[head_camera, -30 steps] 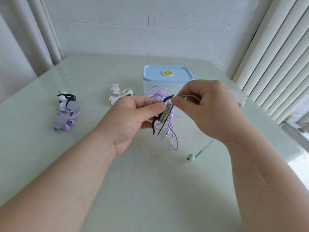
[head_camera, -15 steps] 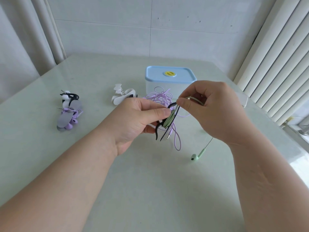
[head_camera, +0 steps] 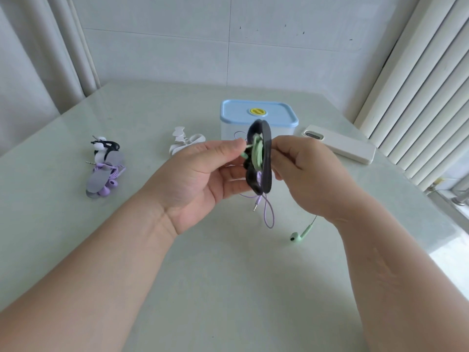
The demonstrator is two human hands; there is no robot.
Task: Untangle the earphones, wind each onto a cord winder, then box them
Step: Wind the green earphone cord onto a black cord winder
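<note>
My left hand (head_camera: 203,181) and my right hand (head_camera: 312,176) hold a black cord winder (head_camera: 266,158) upright between them above the table. Green earphone cord (head_camera: 257,154) is wound round its middle; my left fingertips pinch the cord, my right fingers grip the winder's right side. One green earbud (head_camera: 297,236) lies on the table, its cord running up under my right hand. A loose purple cord (head_camera: 269,214) with a jack lies below the winder. The box with a blue lid (head_camera: 258,114) stands closed behind.
At the left lies a pile of wound earphones (head_camera: 105,171) on grey and black winders. White winders (head_camera: 186,143) lie left of the box. A white oblong case (head_camera: 340,146) rests at the right, near the window blinds.
The winder has turned upright and risen in front of the box. My left hand's grip has shifted to the cord's left side, with more green cord wound on.
</note>
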